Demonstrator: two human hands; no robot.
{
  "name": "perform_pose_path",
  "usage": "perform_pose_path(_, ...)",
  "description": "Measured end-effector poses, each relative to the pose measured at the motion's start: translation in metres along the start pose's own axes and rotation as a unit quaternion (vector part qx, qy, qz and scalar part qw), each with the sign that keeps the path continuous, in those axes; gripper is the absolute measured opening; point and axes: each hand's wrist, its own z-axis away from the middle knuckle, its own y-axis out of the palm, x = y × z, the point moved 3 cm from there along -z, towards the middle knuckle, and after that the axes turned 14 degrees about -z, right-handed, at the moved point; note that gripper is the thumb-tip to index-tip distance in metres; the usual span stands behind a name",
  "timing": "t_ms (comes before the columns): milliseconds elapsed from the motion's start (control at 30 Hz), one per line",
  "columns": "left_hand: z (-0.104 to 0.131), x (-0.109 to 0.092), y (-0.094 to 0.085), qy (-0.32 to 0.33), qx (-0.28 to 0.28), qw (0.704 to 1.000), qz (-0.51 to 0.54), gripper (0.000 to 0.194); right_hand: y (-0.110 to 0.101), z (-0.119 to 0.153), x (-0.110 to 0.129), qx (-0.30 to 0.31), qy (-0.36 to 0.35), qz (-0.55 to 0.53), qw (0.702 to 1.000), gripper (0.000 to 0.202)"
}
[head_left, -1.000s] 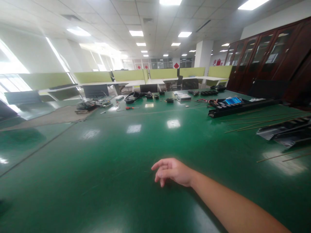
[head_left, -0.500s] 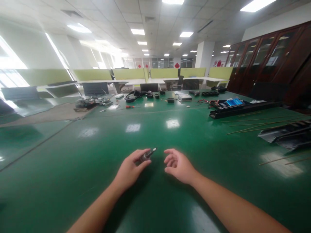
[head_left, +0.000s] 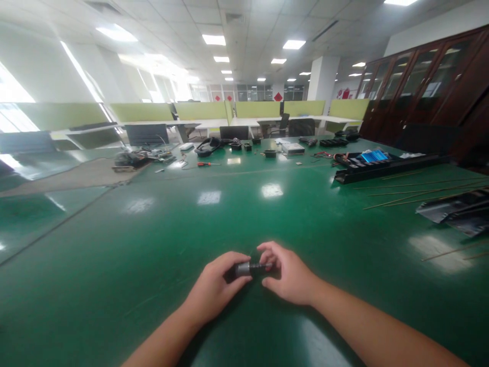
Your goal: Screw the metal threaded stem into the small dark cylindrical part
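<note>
A small dark cylinder [head_left: 243, 269] with a grey body and a narrower, ridged black end lies level, pointing right, just above the green table. My left hand [head_left: 219, 283] grips its grey body between thumb and fingers. Around the narrow end, my right hand [head_left: 288, 272] is held with thumb and index finger apart. The tip of the cylinder reaches in among the right hand's curled fingers; whether they touch it I cannot tell. What kind of part it is does not show clearly.
The glossy green table [head_left: 171, 224] spreads ahead. Farther back lie an orange-handled screwdriver [head_left: 206, 164], a black headset-like item [head_left: 208, 146] and a white box [head_left: 292, 148]. At right are black channels [head_left: 453, 209], thin rods [head_left: 405, 193] and a blue packet [head_left: 374, 156].
The cylinder has turned from slanting upward to nearly level. My left hand has moved right, bringing the narrow end between the right hand's fingers. Both hands appear slightly lower in view.
</note>
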Motion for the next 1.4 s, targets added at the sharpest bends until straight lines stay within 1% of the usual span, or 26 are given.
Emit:
perform_pose_path(100, 0.001, -0.005, 0.000, 0.025, 0.019, 0.999, -0.008, 0.025, 0.000, 0.001, 0.001, 0.007, -0.002, 0.000, 1.000, 0.063)
perform_pose_path(200, 0.002, -0.006, 0.001, 0.036, 0.027, 0.999, -0.011, 0.026, 0.001, 0.002, 0.004, 0.014, -0.006, 0.011, 1.000, 0.063)
perform_pose_path(467, 0.002, -0.006, 0.002, 0.036, 0.033, 0.999, -0.016, 0.027, 0.000, 0.002, 0.008, 0.017, -0.023, 0.034, 0.999, 0.061)
perform_pose_path(900, 0.001, -0.005, 0.003, 0.028, 0.045, 0.998, -0.018, 0.027, 0.000, 0.002, 0.012, 0.017, -0.029, 0.038, 0.999, 0.055)
perform_pose_path(1167, 0.002, -0.005, 0.003, 0.023, 0.042, 0.999, -0.012, 0.026, 0.002, 0.002, 0.018, 0.006, -0.029, 0.056, 0.998, 0.042)
perform_pose_path(1400, 0.001, -0.009, 0.001, 0.026, 0.042, 0.999, 0.006, 0.025, 0.001, 0.003, 0.019, 0.001, -0.049, 0.078, 0.996, 0.036)
